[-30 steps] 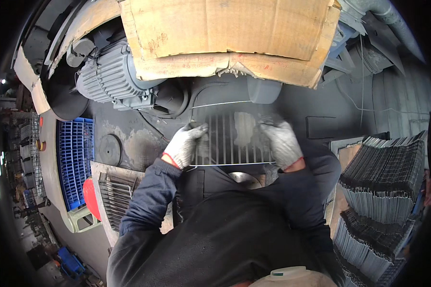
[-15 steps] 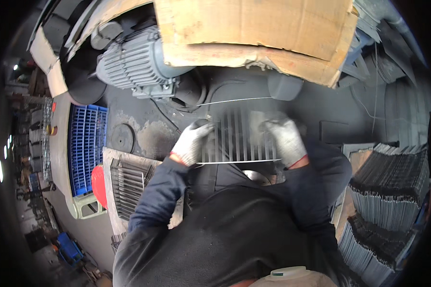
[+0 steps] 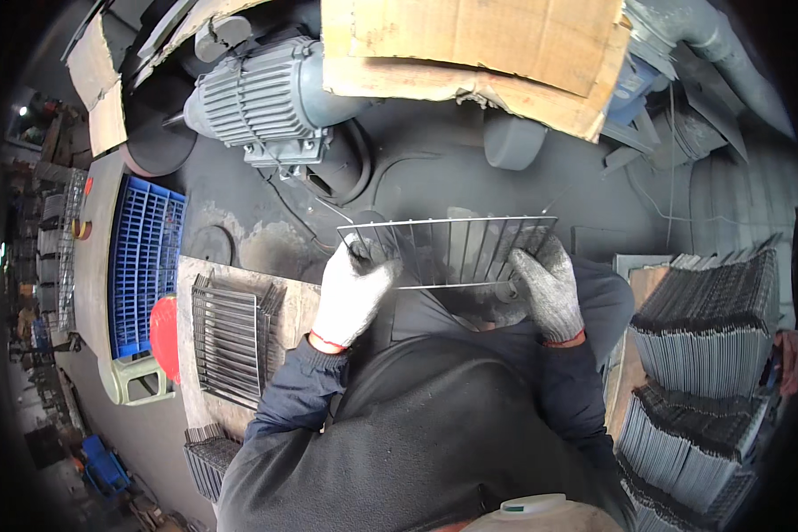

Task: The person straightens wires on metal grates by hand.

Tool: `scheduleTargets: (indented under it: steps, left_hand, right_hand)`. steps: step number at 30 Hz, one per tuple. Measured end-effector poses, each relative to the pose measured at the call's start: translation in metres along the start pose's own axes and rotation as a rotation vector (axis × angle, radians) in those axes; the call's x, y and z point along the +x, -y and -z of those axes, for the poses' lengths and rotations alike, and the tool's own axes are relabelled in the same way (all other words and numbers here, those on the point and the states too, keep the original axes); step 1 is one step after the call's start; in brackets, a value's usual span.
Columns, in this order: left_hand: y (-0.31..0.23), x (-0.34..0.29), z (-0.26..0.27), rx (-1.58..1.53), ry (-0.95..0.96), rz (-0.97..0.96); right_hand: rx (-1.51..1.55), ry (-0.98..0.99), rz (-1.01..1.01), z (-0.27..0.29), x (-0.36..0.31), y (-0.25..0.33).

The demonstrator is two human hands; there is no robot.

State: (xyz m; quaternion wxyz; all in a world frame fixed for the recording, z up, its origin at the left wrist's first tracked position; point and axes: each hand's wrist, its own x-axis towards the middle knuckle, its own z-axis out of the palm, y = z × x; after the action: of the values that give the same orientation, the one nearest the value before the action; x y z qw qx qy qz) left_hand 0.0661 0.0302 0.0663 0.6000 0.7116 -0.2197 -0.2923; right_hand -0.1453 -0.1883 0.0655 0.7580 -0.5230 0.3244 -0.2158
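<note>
Motor: finned grey electric type, upper left of the frame.
Cardboard sheet: top centre, hiding whatever lies behind it.
Crate: blue plastic grid, left.
Rack pile: lower left, on a pale board.
Rack stacks: tall, dark, filling the lower right.
Wire rack: centre, held up between both hands.
Left hand: white-gloved, gripping the rack's left end, forearm angled inward.
Right hand: gloved, gripping its right end, fingers pointing up-left.
</note>
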Motion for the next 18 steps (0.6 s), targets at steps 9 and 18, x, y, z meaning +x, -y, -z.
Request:
scheduleTargets:
  steps: [9, 18]
  left_hand:
    - [-0.015, -0.001, -0.028, -0.054, 0.015, -0.181]
    - [-0.008, -0.007, -0.020, -0.045, -0.029, -0.163]
  right_hand:
    - [0.087, -0.129, 0.165, 0.014, -0.035, -0.003]
    - [0.076, -0.123, 0.105, 0.006, -0.034, -0.001]
